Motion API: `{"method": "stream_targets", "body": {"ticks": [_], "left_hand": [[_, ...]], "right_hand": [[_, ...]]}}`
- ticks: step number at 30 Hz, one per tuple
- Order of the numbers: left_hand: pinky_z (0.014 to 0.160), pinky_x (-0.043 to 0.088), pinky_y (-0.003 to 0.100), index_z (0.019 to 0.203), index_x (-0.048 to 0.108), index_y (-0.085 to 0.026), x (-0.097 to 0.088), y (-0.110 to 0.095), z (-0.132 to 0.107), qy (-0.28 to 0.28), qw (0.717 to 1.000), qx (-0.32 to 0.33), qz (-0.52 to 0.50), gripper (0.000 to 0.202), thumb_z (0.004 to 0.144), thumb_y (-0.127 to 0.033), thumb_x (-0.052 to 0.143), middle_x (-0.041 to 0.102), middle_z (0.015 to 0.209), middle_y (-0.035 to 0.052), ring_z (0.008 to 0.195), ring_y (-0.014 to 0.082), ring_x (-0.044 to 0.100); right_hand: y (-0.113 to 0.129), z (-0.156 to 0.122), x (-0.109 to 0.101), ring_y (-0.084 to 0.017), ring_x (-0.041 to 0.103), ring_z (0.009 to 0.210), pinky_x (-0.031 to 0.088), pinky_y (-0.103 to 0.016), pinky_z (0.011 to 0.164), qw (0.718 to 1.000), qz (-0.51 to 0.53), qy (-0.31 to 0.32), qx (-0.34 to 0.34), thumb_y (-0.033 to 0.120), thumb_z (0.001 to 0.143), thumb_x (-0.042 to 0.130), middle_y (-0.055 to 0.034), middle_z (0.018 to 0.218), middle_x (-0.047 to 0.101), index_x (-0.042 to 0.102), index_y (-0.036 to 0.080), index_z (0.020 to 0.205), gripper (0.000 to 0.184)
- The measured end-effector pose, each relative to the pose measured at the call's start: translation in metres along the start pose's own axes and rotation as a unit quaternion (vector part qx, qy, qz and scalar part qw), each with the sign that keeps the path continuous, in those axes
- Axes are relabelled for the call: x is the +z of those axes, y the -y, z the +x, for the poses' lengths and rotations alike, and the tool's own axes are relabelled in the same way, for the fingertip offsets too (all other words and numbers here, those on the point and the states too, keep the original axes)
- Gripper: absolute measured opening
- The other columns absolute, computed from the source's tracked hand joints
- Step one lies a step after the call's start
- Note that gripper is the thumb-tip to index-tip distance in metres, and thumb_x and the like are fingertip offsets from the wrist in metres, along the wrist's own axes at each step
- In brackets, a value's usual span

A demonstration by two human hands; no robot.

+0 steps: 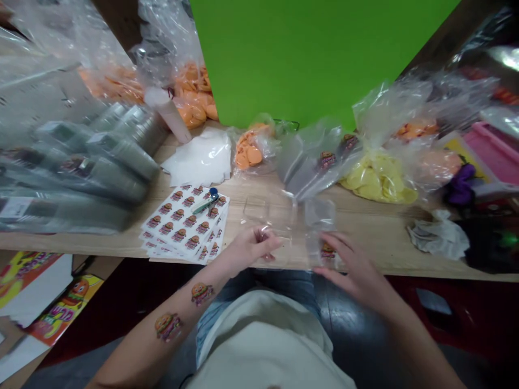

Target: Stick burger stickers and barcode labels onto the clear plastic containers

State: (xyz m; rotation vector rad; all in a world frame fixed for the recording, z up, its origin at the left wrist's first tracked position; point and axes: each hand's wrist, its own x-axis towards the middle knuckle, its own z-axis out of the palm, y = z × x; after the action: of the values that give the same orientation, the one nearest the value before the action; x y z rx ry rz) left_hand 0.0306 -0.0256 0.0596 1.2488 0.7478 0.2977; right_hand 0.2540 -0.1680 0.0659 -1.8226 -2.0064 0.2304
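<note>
Clear poly bag (320,216) at bench (377,232) edge: L hand (253,248) fingers pinching film, R hand (348,265) fingers spread open on it. Burger sticker sheets (182,221) stacked; orange discs (247,154) bagged nearby.

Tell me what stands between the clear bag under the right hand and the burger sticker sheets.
The left hand stands in the way, midway between the clear bag under the right hand and the burger sticker sheets, with clear plastic just beyond it.

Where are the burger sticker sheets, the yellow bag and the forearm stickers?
Sticker sheets (182,224): head view, middle of top sheet.
Yellow bag (377,178): head view, its filled middle.
Forearm sticker (167,327): head view, lower burger.
</note>
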Motion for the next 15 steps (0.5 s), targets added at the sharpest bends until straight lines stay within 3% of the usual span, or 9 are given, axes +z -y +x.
{"method": "stream_targets", "body": {"ticks": [1, 3, 7, 11, 13, 15], "left_hand": [[0.055, 0.043, 0.021, 0.068, 0.048, -0.016, -0.008, 0.004, 0.004, -0.023, 0.999, 0.011, 0.043, 0.037, 0.071, -0.051, 0.060, 0.045, 0.060, -0.0052, 0.054, 0.0072, 0.046], [0.055, 0.040, 0.023, 0.069, 0.050, -0.017, -0.026, 0.015, 0.014, -0.125, 0.975, 0.030, 0.179, 0.035, 0.072, -0.050, 0.059, 0.048, 0.060, -0.0041, 0.055, 0.0092, 0.046], [0.068, 0.043, 0.030, 0.080, 0.057, -0.017, -0.053, 0.035, 0.028, -0.294, 0.871, 0.068, 0.387, 0.031, 0.076, -0.048, 0.056, 0.056, 0.072, 0.0021, 0.069, 0.0166, 0.053], [0.089, 0.039, 0.041, 0.102, 0.057, -0.015, -0.065, 0.047, 0.029, -0.383, 0.783, 0.110, 0.478, 0.041, 0.075, -0.046, 0.060, 0.054, 0.105, 0.0128, 0.102, 0.0274, 0.050], [0.091, 0.038, 0.044, 0.109, 0.054, -0.015, -0.071, 0.051, 0.027, -0.387, 0.779, 0.101, 0.482, 0.045, 0.076, -0.046, 0.058, 0.053, 0.111, 0.0146, 0.108, 0.0292, 0.048], [0.090, 0.040, 0.043, 0.111, 0.052, -0.013, -0.075, 0.054, 0.024, -0.367, 0.796, 0.097, 0.472, 0.043, 0.080, -0.044, 0.054, 0.056, 0.108, 0.0144, 0.105, 0.0276, 0.050]], "right_hand": [[-0.013, -0.001, -0.003, -0.026, 0.050, 0.111, 0.043, -0.045, 0.093, 1.000, -0.010, 0.018, 0.004, 0.040, 0.077, 0.060, -0.0099, 0.120, 0.052, 0.037, 0.025, 0.132, 0.062], [-0.037, -0.003, -0.004, -0.026, 0.050, 0.110, 0.043, -0.046, 0.092, 0.999, -0.025, 0.048, 0.006, 0.039, 0.078, 0.059, -0.0100, 0.119, 0.053, 0.039, 0.025, 0.130, 0.058], [-0.061, -0.005, 0.008, -0.026, 0.049, 0.113, 0.043, -0.047, 0.092, 0.994, -0.036, 0.103, 0.013, 0.035, 0.080, 0.055, -0.0109, 0.122, 0.052, 0.038, 0.023, 0.131, 0.055], [-0.043, -0.004, 0.014, -0.034, 0.041, 0.120, 0.037, -0.055, 0.095, 0.997, -0.074, 0.019, 0.029, 0.042, 0.074, 0.061, -0.0149, 0.130, 0.044, 0.042, 0.022, 0.129, 0.062], [-0.019, 0.004, 0.024, -0.033, 0.042, 0.119, 0.038, -0.053, 0.095, 0.998, -0.033, -0.027, 0.044, 0.042, 0.076, 0.058, -0.0152, 0.129, 0.045, 0.041, 0.022, 0.129, 0.059], [0.009, 0.022, 0.047, -0.027, 0.047, 0.116, 0.042, -0.047, 0.093, 0.996, 0.058, -0.018, 0.058, 0.039, 0.083, 0.051, -0.0131, 0.125, 0.050, 0.039, 0.023, 0.130, 0.051]]}}
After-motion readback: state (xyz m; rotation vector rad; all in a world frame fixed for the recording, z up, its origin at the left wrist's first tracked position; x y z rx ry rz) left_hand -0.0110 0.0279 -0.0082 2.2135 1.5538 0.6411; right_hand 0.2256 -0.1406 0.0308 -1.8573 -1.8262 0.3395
